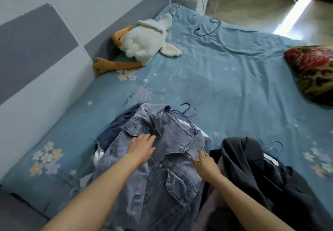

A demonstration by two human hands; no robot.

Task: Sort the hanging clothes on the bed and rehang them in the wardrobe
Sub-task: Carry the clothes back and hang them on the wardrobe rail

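Observation:
A faded blue denim jacket (171,176) on a purple wire hanger (182,115) lies on top of a pile of clothes at the near edge of the bed (234,79). My left hand (142,148) rests flat on the jacket's left chest, fingers spread. My right hand (205,164) lies on the jacket's right front edge, fingers apart. Darker denim (108,133) and white cloth (98,156) stick out from under the jacket. To the right lies a second pile of black garments (252,167) with dark hangers (272,147).
A white plush goose (144,43) with orange feet lies against the padded wall at the back left. Two empty hangers lie at the far end of the bed, one dark (209,27), one light (173,9). A red floral pillow (313,70) sits at the right edge.

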